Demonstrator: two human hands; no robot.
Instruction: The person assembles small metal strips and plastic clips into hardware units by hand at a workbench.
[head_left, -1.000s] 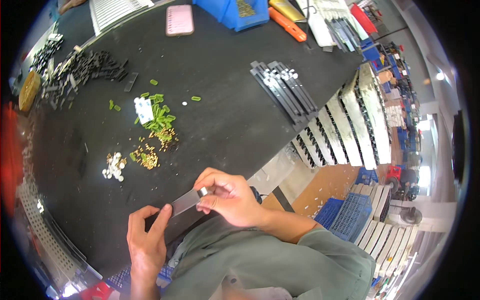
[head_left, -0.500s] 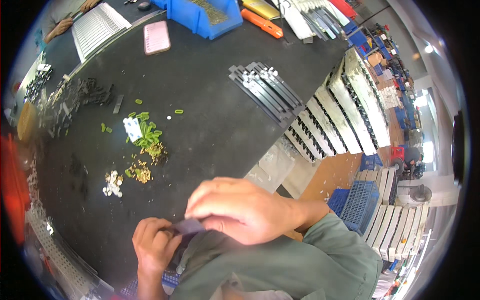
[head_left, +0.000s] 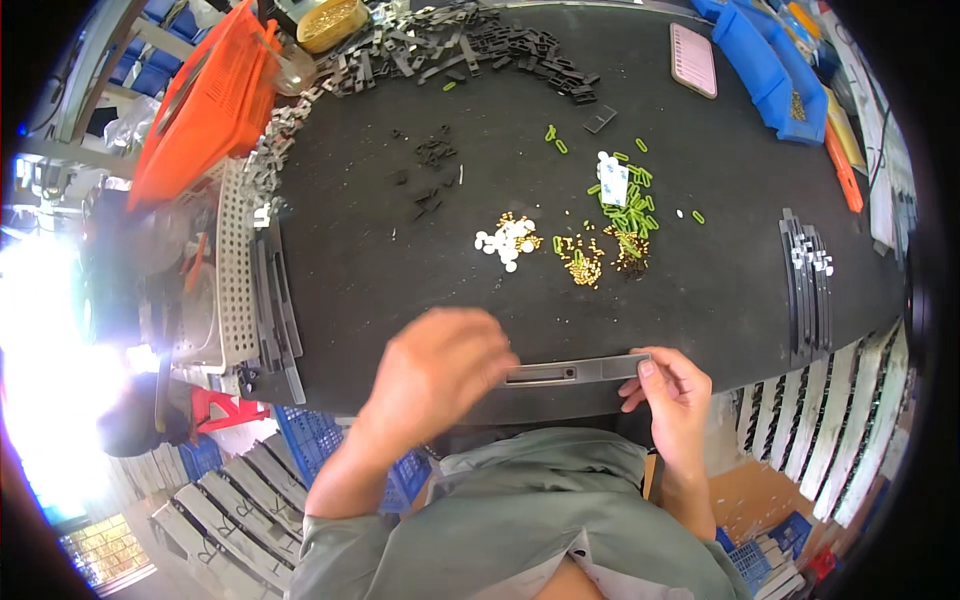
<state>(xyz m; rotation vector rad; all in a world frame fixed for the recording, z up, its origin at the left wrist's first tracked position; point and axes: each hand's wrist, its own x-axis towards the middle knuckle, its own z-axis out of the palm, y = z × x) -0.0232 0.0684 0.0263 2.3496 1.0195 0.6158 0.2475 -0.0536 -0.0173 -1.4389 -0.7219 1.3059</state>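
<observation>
A flat grey metal strip point(head_left: 600, 369) with a slot and a small hole lies level along the near edge of the black table. My right hand point(head_left: 678, 400) pinches its right end between thumb and fingers. Over its left end is my left hand point(head_left: 430, 365), smeared by motion, its fingers bent downward; whether they touch the strip is hidden. Beyond the hands are a pile of white round caps point(head_left: 508, 242), small brass-coloured pins point(head_left: 583, 268) and green oval rings point(head_left: 635, 215). A white-and-blue packet point(head_left: 614, 183) rests on the rings.
Similar finished-looking strips point(head_left: 808, 285) lie at the right edge, with more grey strips point(head_left: 275, 310) at the left. Black and metal parts point(head_left: 520, 55) heap along the back. Around them are an orange basket point(head_left: 205, 110), a white perforated basket point(head_left: 236, 270), a blue bin point(head_left: 765, 75) and a pink phone point(head_left: 693, 60).
The view has swung left, bringing the baskets fully in. My hands were close together on a dark flat piece; now they are apart, with the strip lengthwise in front of me.
</observation>
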